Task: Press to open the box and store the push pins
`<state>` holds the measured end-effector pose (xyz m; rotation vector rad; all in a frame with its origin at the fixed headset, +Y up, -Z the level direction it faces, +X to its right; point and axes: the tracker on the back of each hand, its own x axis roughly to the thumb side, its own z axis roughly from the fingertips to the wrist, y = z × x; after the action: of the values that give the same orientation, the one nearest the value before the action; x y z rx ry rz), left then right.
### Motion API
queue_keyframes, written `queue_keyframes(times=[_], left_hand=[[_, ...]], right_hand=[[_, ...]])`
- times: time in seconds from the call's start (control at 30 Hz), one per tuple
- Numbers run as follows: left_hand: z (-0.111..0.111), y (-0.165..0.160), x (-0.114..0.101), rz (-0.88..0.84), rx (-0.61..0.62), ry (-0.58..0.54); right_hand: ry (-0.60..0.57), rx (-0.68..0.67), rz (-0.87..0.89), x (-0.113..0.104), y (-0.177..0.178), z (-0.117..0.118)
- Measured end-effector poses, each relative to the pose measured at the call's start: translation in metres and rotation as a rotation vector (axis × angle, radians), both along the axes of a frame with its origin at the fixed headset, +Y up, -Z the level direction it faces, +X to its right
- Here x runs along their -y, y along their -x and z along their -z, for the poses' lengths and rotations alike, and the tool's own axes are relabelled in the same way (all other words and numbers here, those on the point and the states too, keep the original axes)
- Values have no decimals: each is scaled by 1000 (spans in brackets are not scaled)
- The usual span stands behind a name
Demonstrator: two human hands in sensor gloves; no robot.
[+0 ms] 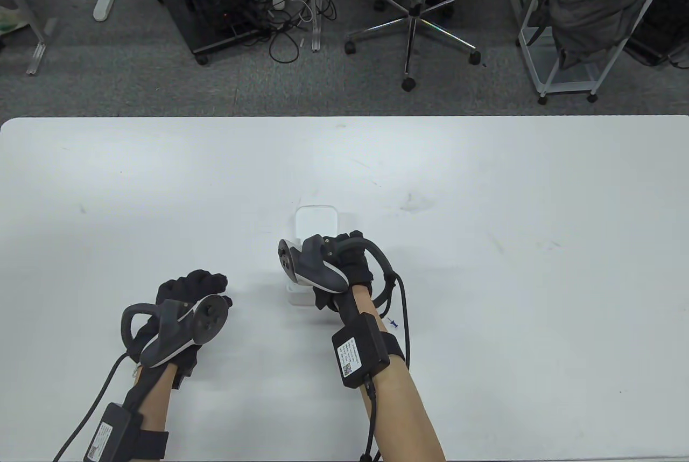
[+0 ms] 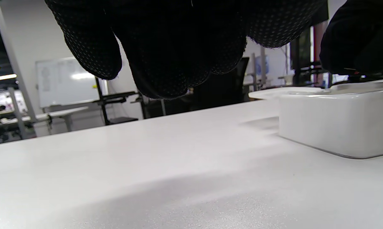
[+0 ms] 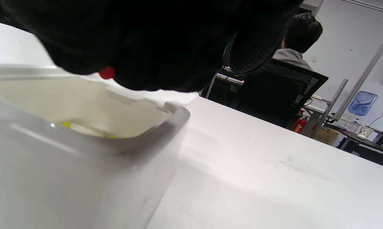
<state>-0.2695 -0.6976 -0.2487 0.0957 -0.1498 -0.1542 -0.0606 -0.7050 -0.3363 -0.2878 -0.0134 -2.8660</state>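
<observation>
Red pin point(image 3: 107, 72) pinched by R hand point(image 1: 344, 263) over open box point(image 1: 316, 219), mid-tabletop; L hand point(image 1: 188, 300) curled, holding nothing; blue pin point(image 1: 392, 323) near the near edge.

**What the views leave unseen**

In the table view the right hand point(image 1: 344, 268) and its tracker cover most of the white box point(image 1: 316, 222); only its far part and a sliver at its near end show. The blue push pin point(image 1: 392, 323) is too small to read. In the right wrist view the glove hides most of the red pin point(image 3: 107, 72), and the box's left side is cut off by the frame's left edge.
</observation>
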Motion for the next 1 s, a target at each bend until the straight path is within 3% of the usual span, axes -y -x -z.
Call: queue_keyframes(times=[0.5,1.0], left_hand=[[0,0,0,2,-2,2],[-1,3,-3,4,-5,-10]], right_hand=[[5,32,1,-4,-10,-5],[28,116,25,-6,-60,-31]])
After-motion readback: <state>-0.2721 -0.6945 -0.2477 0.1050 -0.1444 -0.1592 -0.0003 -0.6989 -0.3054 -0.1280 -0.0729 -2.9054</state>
